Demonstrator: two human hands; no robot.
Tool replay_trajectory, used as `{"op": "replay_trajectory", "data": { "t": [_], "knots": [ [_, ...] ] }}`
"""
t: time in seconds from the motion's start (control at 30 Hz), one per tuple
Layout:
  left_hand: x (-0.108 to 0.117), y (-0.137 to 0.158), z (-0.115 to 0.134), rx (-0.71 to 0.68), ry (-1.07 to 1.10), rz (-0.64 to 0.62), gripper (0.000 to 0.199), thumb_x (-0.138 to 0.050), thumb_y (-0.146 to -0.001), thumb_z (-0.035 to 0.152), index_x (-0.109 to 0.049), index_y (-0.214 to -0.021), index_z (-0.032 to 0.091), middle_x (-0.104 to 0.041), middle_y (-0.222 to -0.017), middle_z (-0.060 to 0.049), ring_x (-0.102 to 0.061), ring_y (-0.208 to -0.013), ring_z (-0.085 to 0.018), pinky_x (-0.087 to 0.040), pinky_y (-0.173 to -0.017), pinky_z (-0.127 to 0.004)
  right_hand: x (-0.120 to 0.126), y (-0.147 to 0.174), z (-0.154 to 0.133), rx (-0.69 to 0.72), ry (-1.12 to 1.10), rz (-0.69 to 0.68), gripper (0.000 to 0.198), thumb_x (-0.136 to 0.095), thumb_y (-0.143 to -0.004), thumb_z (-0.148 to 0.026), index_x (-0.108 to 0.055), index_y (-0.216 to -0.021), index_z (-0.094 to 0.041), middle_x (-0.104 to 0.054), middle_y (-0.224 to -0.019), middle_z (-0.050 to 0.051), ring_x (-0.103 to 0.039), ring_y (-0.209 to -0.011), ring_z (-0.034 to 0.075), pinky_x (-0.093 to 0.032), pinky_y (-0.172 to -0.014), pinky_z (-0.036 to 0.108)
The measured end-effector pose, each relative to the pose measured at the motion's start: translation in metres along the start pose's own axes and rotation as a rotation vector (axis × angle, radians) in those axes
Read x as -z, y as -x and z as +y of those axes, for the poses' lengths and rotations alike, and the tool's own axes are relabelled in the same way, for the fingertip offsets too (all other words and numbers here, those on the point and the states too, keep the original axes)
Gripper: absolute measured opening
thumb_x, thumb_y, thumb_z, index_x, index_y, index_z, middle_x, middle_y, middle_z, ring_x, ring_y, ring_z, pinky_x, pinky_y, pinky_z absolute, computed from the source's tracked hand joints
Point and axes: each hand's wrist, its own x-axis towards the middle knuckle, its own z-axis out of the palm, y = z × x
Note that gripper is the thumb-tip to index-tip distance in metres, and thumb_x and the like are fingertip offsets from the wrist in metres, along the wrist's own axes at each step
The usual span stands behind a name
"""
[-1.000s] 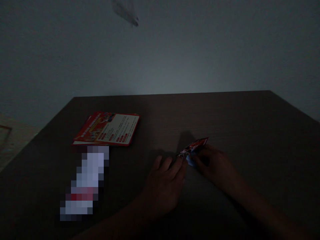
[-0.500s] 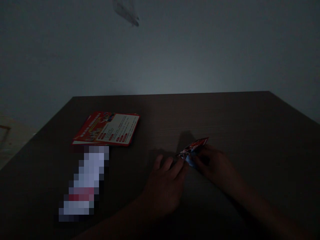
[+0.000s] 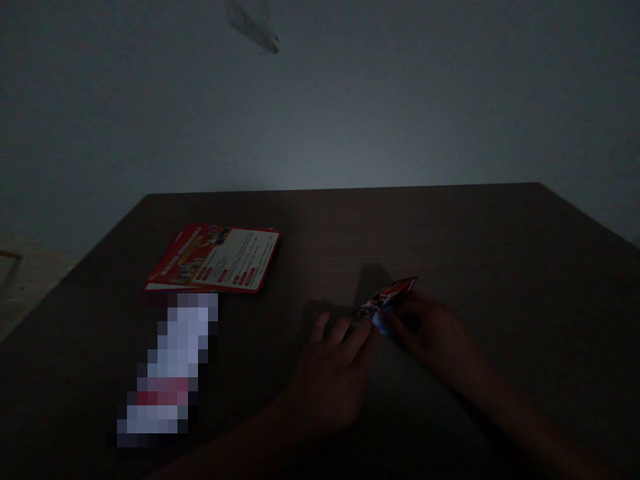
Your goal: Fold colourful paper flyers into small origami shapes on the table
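Pinching with the right hand (image 3: 434, 328), at about 4 o'clock from the small printed card (image 3: 387, 297), thumb and fingers drawn narrow on it. Red toward the card's 2 o'clock end, bluish along the near side, tilted up from the dark table (image 3: 425, 227), with a shadow spreading toward 11 o'clock. Reaching in from 7 o'clock with the left hand (image 3: 336, 373), fingers bent and slightly spread, tips by the card's lower end; thumb hidden, so impossible to tell a grip from a mere touch. Farther off, between 9 and 10 o'clock, lying flat in a loose pile: red-and-cream printed sheets (image 3: 215, 260), lettering too small to read. Between 8 and 9 o'clock, just below that pile: a pale object with a red band (image 3: 173, 360), masked by coarse blocks. At 12 o'clock, past the far edge: a grey wall (image 3: 350, 100), dimly lit, bearing something translucent (image 3: 251, 27) toward 11 o'clock.
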Motion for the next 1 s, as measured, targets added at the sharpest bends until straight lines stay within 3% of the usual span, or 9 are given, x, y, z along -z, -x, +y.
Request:
{"op": "replay_trajectory", "data": {
  "t": [0.5, 0.73, 1.0],
  "knots": [
    [-0.002, 0.001, 0.002, -0.032, -0.018, -0.014, 0.042, -0.038, -0.094, 0.024, -0.040, -0.135, 0.016, -0.043, -0.142, -0.006, -0.039, -0.122, -0.027, -0.021, -0.104, -0.055, 0.001, 0.000, -0.003, -0.034, 0.009, -0.015, 0.021, -0.052, -0.085, -0.023, -0.064, -0.070, -0.016, -0.065, -0.087, 0.009, -0.064, -0.072, 0.019, -0.047, -0.062, 0.028],
    [-0.008, 0.001, 0.000, -0.087, 0.010, 0.038, 0.041, -0.034, -0.095, 0.022, -0.038, -0.136, 0.015, -0.039, -0.144, -0.006, -0.028, -0.134, -0.021, -0.019, -0.111, -0.040, 0.000, 0.000, -0.001, -0.015, 0.010, 0.004, 0.019, -0.053, -0.084, -0.022, -0.064, -0.069, -0.017, -0.065, -0.085, 0.008, -0.064, -0.073, 0.018, -0.048, -0.063, 0.028],
    [-0.007, -0.003, 0.003, -0.087, 0.082, 0.037, 0.043, -0.042, -0.090, 0.017, -0.041, -0.132, 0.013, -0.048, -0.133, -0.009, -0.039, -0.125, -0.023, -0.022, -0.110, -0.038, -0.002, 0.000, 0.002, -0.009, 0.017, 0.002, 0.020, -0.052, -0.084, -0.023, -0.064, -0.069, -0.017, -0.066, -0.085, 0.008, -0.064, -0.073, 0.019, -0.048, -0.062, 0.028]
  ]
}}
